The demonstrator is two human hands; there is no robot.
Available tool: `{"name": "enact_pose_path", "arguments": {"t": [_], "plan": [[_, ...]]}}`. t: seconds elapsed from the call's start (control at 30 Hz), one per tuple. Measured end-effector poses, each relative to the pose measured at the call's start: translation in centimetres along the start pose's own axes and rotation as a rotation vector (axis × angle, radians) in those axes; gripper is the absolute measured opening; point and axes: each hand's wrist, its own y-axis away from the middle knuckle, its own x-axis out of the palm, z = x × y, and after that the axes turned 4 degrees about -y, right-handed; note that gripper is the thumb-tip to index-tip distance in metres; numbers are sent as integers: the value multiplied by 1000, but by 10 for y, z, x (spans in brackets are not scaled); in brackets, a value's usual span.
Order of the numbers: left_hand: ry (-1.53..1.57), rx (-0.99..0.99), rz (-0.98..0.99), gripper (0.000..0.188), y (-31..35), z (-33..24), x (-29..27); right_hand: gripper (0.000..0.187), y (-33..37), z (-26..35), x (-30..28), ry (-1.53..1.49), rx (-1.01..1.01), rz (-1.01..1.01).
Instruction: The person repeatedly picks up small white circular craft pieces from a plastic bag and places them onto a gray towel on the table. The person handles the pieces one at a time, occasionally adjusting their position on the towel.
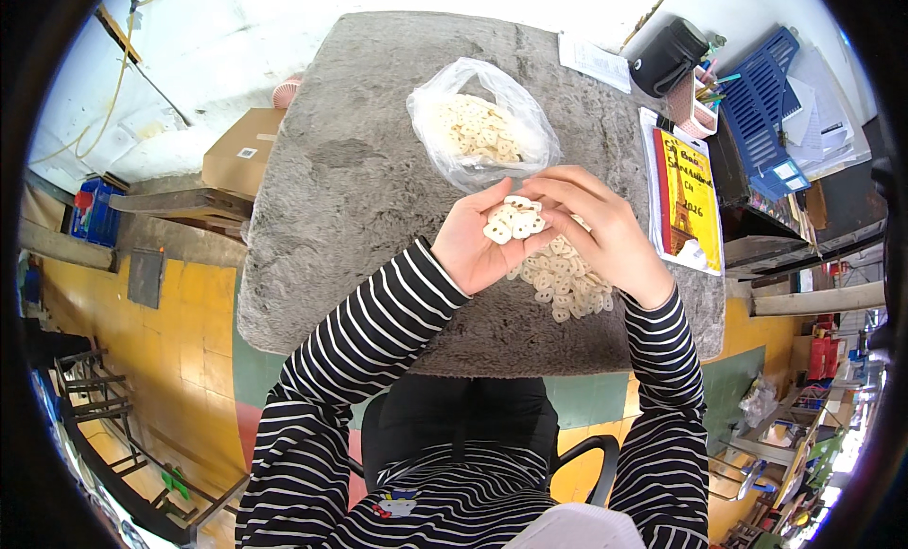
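Observation:
My left hand (468,249) is palm up and cupped, with a small heap of flat cream pieces (514,220) in it. They look like buttons, rounded and squarish with small dark holes. Curled over from the right, my right hand (617,239) reaches its thumb to the edge of that heap. Its fingertips meet the left hand's, and what they pinch, if anything, is hidden. Beneath and beside my right hand lies a loose pile of similar pieces (570,289). Farther off stands an open clear plastic bag (541,150) with many more inside.
A grey plush cloth (345,171) covers the table. Along its right side lie a yellow-and-red booklet (686,194) in a clear sleeve, a pink pen holder (695,114), a black cylindrical container (669,57) and a blue rack (764,100). Left of the table sits a cardboard box (241,152).

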Motion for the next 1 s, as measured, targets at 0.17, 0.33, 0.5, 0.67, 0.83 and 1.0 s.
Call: {"name": "enact_pose_path", "arguments": {"t": [0.17, 0.33, 0.5, 0.67, 0.83, 1.0], "plan": [[91, -71, 138, 42, -1, 1, -4, 33, 3, 9, 6, -77, 193, 39], [193, -98, 251, 46, -5, 2, -13, 24, 2, 0, 3, -113, 314, 14], [75, 9, 148, 49, -3, -6, -7, 17, -1, -15, -2, -309, 467, -106], [-18, 81, 102, 49, -1, -13, 0, 17, -8, -18, -2, -347, 468, -118], [41, 131, 102, 49, 0, -21, 1, 17, -19, -17, 0, -443, 507, -163], [41, 249, 166, 52, 8, -42, 6, 20, -36, -24, -2, -448, 449, -218]]}}
